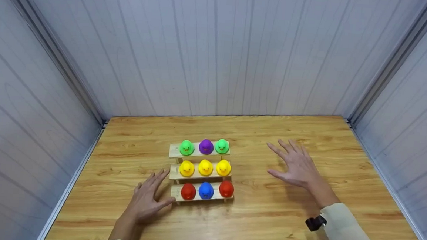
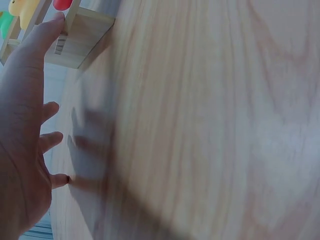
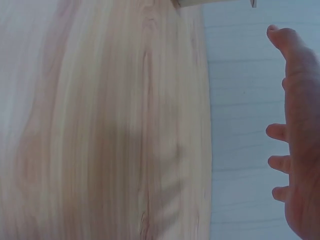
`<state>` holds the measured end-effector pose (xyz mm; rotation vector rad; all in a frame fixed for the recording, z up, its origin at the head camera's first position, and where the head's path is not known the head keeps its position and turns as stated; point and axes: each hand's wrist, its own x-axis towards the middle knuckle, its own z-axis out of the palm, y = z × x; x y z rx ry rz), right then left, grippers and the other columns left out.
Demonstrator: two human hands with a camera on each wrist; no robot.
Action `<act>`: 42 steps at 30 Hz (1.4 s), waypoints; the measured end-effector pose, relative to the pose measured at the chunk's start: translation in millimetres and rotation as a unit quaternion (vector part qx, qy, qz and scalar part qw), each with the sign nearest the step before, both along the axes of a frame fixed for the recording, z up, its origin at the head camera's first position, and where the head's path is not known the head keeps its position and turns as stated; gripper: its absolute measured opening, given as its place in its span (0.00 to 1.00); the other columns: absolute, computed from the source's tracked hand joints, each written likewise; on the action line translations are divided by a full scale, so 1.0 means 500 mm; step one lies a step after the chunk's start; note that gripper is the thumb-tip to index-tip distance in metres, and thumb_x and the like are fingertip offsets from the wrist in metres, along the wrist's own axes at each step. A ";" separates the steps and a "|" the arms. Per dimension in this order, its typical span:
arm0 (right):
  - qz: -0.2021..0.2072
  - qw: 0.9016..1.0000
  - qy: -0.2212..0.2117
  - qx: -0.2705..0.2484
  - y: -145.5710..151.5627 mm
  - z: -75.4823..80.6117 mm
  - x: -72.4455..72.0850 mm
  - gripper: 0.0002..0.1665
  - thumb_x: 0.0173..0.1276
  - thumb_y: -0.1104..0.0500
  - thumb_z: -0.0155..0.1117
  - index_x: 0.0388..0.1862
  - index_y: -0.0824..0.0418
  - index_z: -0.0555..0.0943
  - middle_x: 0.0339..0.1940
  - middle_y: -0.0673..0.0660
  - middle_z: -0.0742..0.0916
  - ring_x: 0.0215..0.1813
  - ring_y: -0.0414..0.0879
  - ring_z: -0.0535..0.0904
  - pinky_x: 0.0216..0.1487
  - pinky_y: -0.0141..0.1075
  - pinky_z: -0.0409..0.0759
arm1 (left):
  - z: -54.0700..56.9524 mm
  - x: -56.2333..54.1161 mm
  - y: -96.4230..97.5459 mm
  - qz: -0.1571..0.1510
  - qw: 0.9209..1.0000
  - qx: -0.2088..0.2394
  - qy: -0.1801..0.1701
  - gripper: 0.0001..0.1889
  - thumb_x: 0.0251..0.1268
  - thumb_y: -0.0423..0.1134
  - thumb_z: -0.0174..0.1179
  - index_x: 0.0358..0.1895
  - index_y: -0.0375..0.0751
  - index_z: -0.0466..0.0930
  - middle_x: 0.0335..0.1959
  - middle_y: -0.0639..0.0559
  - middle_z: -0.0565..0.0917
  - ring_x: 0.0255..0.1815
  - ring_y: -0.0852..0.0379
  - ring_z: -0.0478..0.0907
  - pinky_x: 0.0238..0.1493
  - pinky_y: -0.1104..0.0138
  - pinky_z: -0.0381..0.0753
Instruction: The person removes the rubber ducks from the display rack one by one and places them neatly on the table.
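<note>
Three tiers of a pale wooden stepped rack (image 1: 177,191) carry rubber ducks. On the front tier sit a red duck (image 1: 188,191), a blue duck (image 1: 206,190) and another red duck (image 1: 226,188). Three yellow ducks (image 1: 205,167) fill the middle tier. At the back, a purple duck (image 1: 206,146) stands between two green ducks (image 1: 186,147). My left hand (image 1: 147,198) is at the rack's left side, fingers spread, thumb tip right at the front tier's end. Well to the right of the rack, my right hand (image 1: 295,166) hovers over the table with fingers spread, holding nothing.
The wood-grain table (image 1: 266,219) is bounded by a pale back wall (image 1: 217,53) and side walls (image 1: 413,121) with grey metal corner strips. A small black device (image 1: 315,223) is at the right wrist, by the light sleeve (image 1: 351,232).
</note>
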<state>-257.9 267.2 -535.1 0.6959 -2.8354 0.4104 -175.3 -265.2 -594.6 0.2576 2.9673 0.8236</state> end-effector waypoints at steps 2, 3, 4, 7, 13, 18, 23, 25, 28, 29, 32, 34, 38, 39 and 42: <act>0.004 1.000 0.003 -0.006 -0.010 0.003 -0.002 0.53 0.72 0.29 0.71 0.92 0.39 0.67 0.89 0.66 0.75 0.90 0.78 0.66 0.86 0.84 0.57 | 0.002 -0.001 0.000 0.001 1.000 0.006 -0.003 0.54 0.67 0.74 0.68 0.93 0.62 0.57 0.94 0.44 0.62 0.93 0.25 0.57 0.84 0.14 0.49; 0.006 1.000 0.006 -0.009 -0.015 0.005 -0.003 0.53 0.72 0.29 0.71 0.92 0.39 0.67 0.89 0.66 0.75 0.89 0.77 0.66 0.85 0.84 0.57 | 0.003 -0.001 0.000 0.001 1.000 0.008 -0.005 0.55 0.67 0.74 0.69 0.93 0.62 0.58 0.94 0.43 0.62 0.93 0.25 0.57 0.84 0.14 0.49; 0.009 1.000 0.009 -0.012 -0.020 0.006 -0.004 0.53 0.72 0.29 0.71 0.91 0.39 0.67 0.88 0.66 0.76 0.89 0.77 0.67 0.85 0.84 0.58 | 0.003 -0.002 0.000 0.001 1.000 0.011 -0.005 0.55 0.67 0.74 0.69 0.93 0.63 0.58 0.94 0.43 0.62 0.93 0.24 0.57 0.84 0.14 0.49; 0.016 1.000 0.017 -0.020 -0.036 0.009 -0.006 0.52 0.72 0.30 0.72 0.91 0.40 0.68 0.87 0.66 0.77 0.89 0.77 0.68 0.84 0.84 0.60 | 0.003 -0.003 -0.001 0.001 1.000 0.018 -0.008 0.55 0.66 0.73 0.70 0.93 0.64 0.56 0.94 0.42 0.61 0.93 0.24 0.56 0.84 0.14 0.47; 0.025 0.998 0.015 -0.048 -0.066 0.013 -0.012 0.52 0.72 0.33 0.73 0.91 0.41 0.68 0.87 0.66 0.77 0.88 0.78 0.68 0.83 0.83 0.64 | 0.006 -0.002 0.000 0.000 0.999 0.039 -0.015 0.57 0.65 0.71 0.72 0.94 0.64 0.54 0.94 0.42 0.60 0.94 0.24 0.55 0.84 0.14 0.42; 0.035 0.996 0.005 -0.083 -0.092 0.018 -0.015 0.52 0.72 0.33 0.73 0.92 0.41 0.67 0.89 0.65 0.75 0.89 0.78 0.67 0.85 0.81 0.64 | 0.010 -0.005 0.005 0.000 0.998 0.058 -0.013 0.58 0.63 0.69 0.75 0.93 0.63 0.56 0.93 0.40 0.63 0.92 0.21 0.59 0.81 0.12 0.40; 0.044 0.993 0.001 -0.109 -0.116 0.023 -0.017 0.53 0.71 0.35 0.74 0.91 0.41 0.67 0.89 0.65 0.75 0.89 0.78 0.67 0.85 0.81 0.63 | 0.012 -0.007 0.008 0.001 0.996 0.084 -0.018 0.57 0.61 0.64 0.79 0.92 0.66 0.58 0.91 0.41 0.67 0.90 0.18 0.59 0.79 0.10 0.34; 0.046 0.992 -0.001 -0.120 -0.124 0.025 -0.018 0.54 0.70 0.36 0.76 0.91 0.41 0.68 0.90 0.64 0.74 0.90 0.78 0.66 0.85 0.82 0.63 | 0.012 -0.009 0.009 -0.001 0.996 0.093 -0.018 0.57 0.60 0.62 0.81 0.92 0.67 0.58 0.89 0.40 0.71 0.89 0.17 0.59 0.78 0.09 0.33; 0.050 0.989 -0.005 -0.139 -0.134 0.026 -0.020 0.55 0.68 0.38 0.79 0.91 0.44 0.69 0.90 0.65 0.74 0.91 0.77 0.64 0.84 0.82 0.63 | 0.013 -0.012 0.010 -0.008 0.994 0.104 -0.017 0.57 0.59 0.61 0.82 0.91 0.68 0.59 0.85 0.37 0.77 0.89 0.17 0.61 0.77 0.08 0.32; 0.050 0.988 -0.007 -0.144 -0.138 0.028 -0.020 0.56 0.67 0.38 0.80 0.91 0.44 0.69 0.90 0.65 0.73 0.91 0.77 0.63 0.84 0.83 0.63 | 0.013 -0.014 0.009 -0.009 0.994 0.104 -0.017 0.57 0.59 0.61 0.82 0.91 0.69 0.59 0.83 0.37 0.79 0.89 0.17 0.61 0.77 0.08 0.32; 0.052 0.985 -0.012 -0.162 -0.149 0.030 -0.021 0.57 0.65 0.41 0.84 0.90 0.47 0.70 0.90 0.66 0.73 0.91 0.77 0.63 0.83 0.83 0.63 | 0.014 -0.015 0.010 -0.011 0.994 0.106 -0.018 0.57 0.58 0.62 0.82 0.91 0.70 0.60 0.80 0.36 0.82 0.89 0.19 0.64 0.77 0.08 0.33; 0.053 0.984 -0.017 -0.171 -0.157 0.031 -0.023 0.58 0.64 0.43 0.85 0.90 0.47 0.70 0.90 0.66 0.73 0.91 0.77 0.63 0.83 0.83 0.64 | 0.014 -0.016 0.010 -0.009 0.995 0.103 -0.016 0.57 0.58 0.63 0.82 0.91 0.71 0.60 0.78 0.37 0.83 0.87 0.23 0.69 0.78 0.08 0.36; 0.058 0.979 -0.027 -0.192 -0.174 0.035 -0.026 0.58 0.64 0.45 0.87 0.90 0.48 0.70 0.90 0.68 0.73 0.91 0.77 0.64 0.81 0.83 0.67 | 0.014 -0.016 0.010 -0.006 0.996 0.092 -0.010 0.58 0.57 0.64 0.82 0.90 0.71 0.60 0.76 0.39 0.86 0.82 0.30 0.78 0.78 0.08 0.42; 0.059 0.978 -0.032 -0.199 -0.178 0.037 -0.027 0.58 0.64 0.45 0.87 0.90 0.48 0.69 0.89 0.68 0.73 0.90 0.76 0.65 0.81 0.82 0.68 | 0.013 -0.016 0.010 -0.005 0.996 0.092 -0.009 0.58 0.57 0.65 0.83 0.90 0.71 0.60 0.76 0.39 0.86 0.81 0.32 0.80 0.79 0.09 0.43; 0.059 0.971 -0.049 -0.227 -0.188 0.042 -0.028 0.57 0.65 0.47 0.88 0.90 0.49 0.70 0.89 0.69 0.73 0.89 0.75 0.67 0.80 0.81 0.71 | 0.011 -0.018 0.012 -0.006 0.995 0.094 -0.011 0.58 0.57 0.64 0.83 0.90 0.71 0.60 0.76 0.39 0.86 0.81 0.31 0.79 0.79 0.09 0.43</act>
